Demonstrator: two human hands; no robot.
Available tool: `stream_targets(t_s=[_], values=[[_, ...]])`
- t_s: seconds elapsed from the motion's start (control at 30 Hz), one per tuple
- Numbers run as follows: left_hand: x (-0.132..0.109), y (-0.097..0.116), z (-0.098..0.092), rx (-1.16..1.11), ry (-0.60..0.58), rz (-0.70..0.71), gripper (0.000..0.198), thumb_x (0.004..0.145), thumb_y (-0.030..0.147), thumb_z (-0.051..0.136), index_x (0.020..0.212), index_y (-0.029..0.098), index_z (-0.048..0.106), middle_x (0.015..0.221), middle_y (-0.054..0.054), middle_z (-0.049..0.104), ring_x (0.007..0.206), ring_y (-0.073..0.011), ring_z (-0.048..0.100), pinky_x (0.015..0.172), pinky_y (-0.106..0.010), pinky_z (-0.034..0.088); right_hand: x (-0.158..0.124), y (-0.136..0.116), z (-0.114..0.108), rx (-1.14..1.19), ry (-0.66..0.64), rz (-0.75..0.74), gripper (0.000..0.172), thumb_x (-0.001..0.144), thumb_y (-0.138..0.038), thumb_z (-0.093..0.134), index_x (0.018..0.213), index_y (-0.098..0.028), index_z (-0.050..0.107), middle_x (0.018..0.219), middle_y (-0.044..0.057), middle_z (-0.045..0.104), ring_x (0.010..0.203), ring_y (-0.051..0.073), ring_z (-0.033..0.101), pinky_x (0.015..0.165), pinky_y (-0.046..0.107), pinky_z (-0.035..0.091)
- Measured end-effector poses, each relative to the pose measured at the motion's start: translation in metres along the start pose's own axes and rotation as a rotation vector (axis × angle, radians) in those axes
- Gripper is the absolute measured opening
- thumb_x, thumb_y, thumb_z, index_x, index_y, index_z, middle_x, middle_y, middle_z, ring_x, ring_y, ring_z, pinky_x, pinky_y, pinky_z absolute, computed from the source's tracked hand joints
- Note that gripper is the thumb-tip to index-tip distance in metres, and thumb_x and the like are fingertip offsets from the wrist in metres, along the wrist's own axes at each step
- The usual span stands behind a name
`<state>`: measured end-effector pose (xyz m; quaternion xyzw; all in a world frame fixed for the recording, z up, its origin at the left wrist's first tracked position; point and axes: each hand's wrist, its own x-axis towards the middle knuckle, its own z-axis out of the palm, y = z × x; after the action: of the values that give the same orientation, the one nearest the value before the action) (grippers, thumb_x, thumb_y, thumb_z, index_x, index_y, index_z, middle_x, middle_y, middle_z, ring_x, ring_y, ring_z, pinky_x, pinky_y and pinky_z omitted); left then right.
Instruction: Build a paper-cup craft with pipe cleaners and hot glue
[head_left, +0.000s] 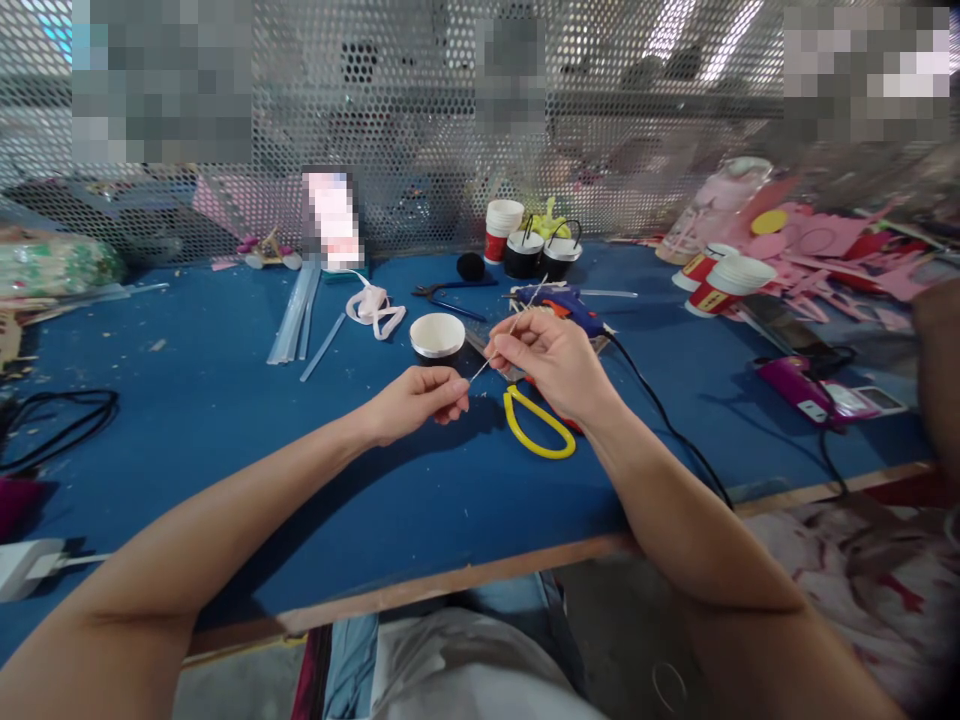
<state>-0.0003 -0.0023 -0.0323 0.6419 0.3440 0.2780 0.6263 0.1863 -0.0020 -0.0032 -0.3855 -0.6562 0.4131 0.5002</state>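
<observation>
A thin, pale strand (481, 369), string or wire, runs between my two hands above the blue table. My left hand (421, 402) pinches its lower end between thumb and fingers. Higher up, my right hand (553, 358) pinches the same strand, whose free end sticks out past the fingers. Just beyond my left hand stands a small black cup with a white inside (437, 335). Scissors with yellow-covered handles (541, 445) lie below my right hand, partly hidden by it. Behind that hand is a blue glue gun (579, 308) with a black cord.
Pliers (454, 302), a black ball (471, 266), white ribbon (375, 308) and clear glue sticks (289, 320) lie farther back. Two small handled black buckets (524, 256) stand beside paper cups (502, 228). More cups (729, 285) and pink cut pieces (832, 250) are right. A metal mesh screen rises behind.
</observation>
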Motion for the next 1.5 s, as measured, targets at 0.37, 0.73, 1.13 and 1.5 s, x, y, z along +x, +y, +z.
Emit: stream_targets(t_s=[0.37, 0.73, 1.13, 1.5], values=[[-0.0030, 0.0002, 0.0041, -0.027, -0.070, 0.061, 0.035, 0.081, 0.044, 0.047, 0.068, 0.012, 0.051, 0.060, 0.001, 0.049, 0.054, -0.0058, 0.044, 0.053, -0.020, 0.034, -0.0030, 0.0000, 0.0039, 0.043, -0.134, -0.005, 0.016, 0.075, -0.033, 0.062, 0.077, -0.017, 0.057, 0.072, 0.001, 0.064, 0.063, 0.010, 0.061, 0.060, 0.025, 0.052], [-0.0043, -0.0032, 0.0062, -0.115, -0.167, 0.065, 0.033, 0.084, 0.040, 0.046, 0.068, 0.012, 0.050, 0.062, 0.001, 0.049, 0.055, -0.0063, 0.043, 0.054, -0.022, 0.031, -0.0024, 0.0005, 0.0019, 0.139, -0.176, 0.025, 0.009, 0.074, -0.025, 0.063, 0.080, -0.018, 0.062, 0.072, -0.001, 0.065, 0.062, 0.009, 0.060, 0.062, 0.024, 0.052], [-0.0059, -0.0023, 0.0087, -0.213, -0.228, 0.047, 0.035, 0.083, 0.042, 0.048, 0.065, 0.012, 0.049, 0.058, 0.001, 0.049, 0.054, -0.0068, 0.044, 0.055, -0.023, 0.030, -0.0025, 0.0022, 0.0016, 0.199, -0.174, 0.085, 0.011, 0.071, -0.024, 0.067, 0.077, -0.016, 0.063, 0.068, -0.001, 0.066, 0.059, 0.008, 0.061, 0.059, 0.020, 0.051], [-0.0067, -0.0033, 0.0094, -0.195, -0.230, 0.052, 0.035, 0.082, 0.043, 0.048, 0.066, 0.012, 0.050, 0.059, 0.001, 0.049, 0.055, -0.0071, 0.043, 0.054, -0.023, 0.029, -0.0045, 0.0012, 0.0031, 0.213, -0.164, 0.078, 0.008, 0.072, -0.022, 0.066, 0.076, -0.016, 0.063, 0.067, -0.001, 0.066, 0.058, 0.007, 0.061, 0.057, 0.020, 0.051]])
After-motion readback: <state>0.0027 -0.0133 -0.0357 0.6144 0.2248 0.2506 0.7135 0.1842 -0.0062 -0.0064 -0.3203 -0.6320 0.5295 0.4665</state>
